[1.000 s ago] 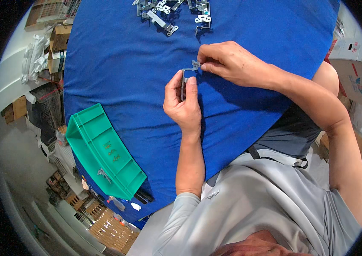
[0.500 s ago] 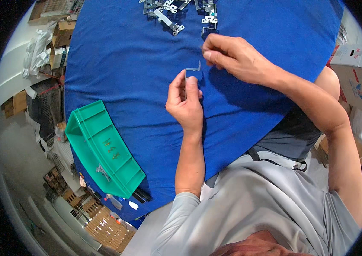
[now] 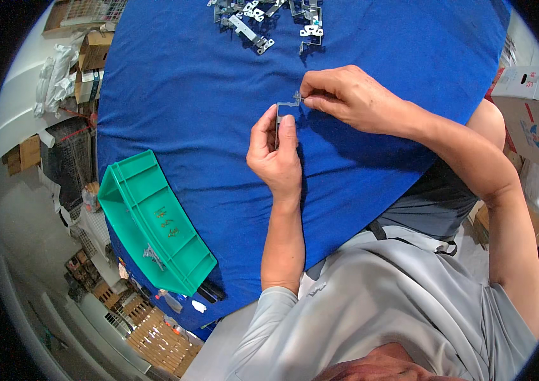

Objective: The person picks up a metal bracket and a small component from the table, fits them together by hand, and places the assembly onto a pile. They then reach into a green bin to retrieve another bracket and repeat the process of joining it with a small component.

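My left hand (image 3: 276, 152) is closed round a thin bent metal bracket (image 3: 287, 104), held upright over the blue cloth between thumb and fingers. The bracket's upper arm juts to the right, past the thumb. My right hand (image 3: 358, 98) pinches right at the tip of that arm. A small metal bit shows at these fingertips, too small to name, and the fingers partly hide it. Farther off on the cloth lies a loose group of similar metal brackets (image 3: 242, 26), some with flat pierced end plates.
At the left stands a green plastic bin (image 3: 187, 238) with divided compartments. It holds small brass-coloured pieces (image 3: 166, 223) and silvery pieces (image 3: 153, 256). Dark strips (image 3: 211, 291) lie beside its near end. A white carton (image 3: 526, 86) is beyond the table's right edge.
My right hand has come down slightly and now meets the bracket's end, where there was a gap before. My left hand and the bracket stay nearly where they were.
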`<state>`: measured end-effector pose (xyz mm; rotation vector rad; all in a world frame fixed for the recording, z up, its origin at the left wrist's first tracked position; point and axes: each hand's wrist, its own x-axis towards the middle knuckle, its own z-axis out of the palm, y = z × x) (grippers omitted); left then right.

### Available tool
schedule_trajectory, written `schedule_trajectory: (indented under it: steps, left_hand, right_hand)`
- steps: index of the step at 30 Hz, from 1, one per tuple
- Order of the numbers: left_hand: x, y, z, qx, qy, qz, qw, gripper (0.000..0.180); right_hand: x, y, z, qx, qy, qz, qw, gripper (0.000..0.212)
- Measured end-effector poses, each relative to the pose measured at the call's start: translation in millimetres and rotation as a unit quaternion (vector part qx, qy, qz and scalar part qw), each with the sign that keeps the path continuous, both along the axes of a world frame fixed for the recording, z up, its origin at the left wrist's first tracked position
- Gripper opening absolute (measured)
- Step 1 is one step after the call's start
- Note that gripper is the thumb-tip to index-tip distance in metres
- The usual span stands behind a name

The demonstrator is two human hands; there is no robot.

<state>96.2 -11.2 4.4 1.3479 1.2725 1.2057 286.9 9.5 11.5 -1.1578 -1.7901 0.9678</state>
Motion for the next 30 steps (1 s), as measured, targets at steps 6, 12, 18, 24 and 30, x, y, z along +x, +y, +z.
schedule_trajectory:
  steps: [6, 12, 18, 24, 30]
  left_hand:
    - [-2, 0, -6, 0.067, 0.102, 0.005, 0.993, 0.030]
    - [-2, -1, -4, 0.086, 0.134, -0.034, 0.987, 0.029]
    - [0, -1, -6, 0.047, 0.096, 0.001, 0.994, 0.025]
    - [0, 2, -1, 0.005, 0.001, 0.031, 1.000, 0.024]
    - [0, 2, -1, 0.009, 0.011, 0.023, 1.000, 0.024]
  right_hand:
    - [-4, -2, -1, -0.037, 0.030, -0.022, 0.999, 0.017]
    - [-4, 1, -4, 0.011, 0.009, -0.020, 1.000, 0.017]
    - [-3, 3, 2, 0.033, 0.053, -0.078, 0.995, 0.018]
    - [-4, 1, 9, -0.157, 0.091, 0.031, 0.983, 0.020]
    - [-2, 1, 10, -0.147, 0.060, 0.038, 0.987, 0.019]
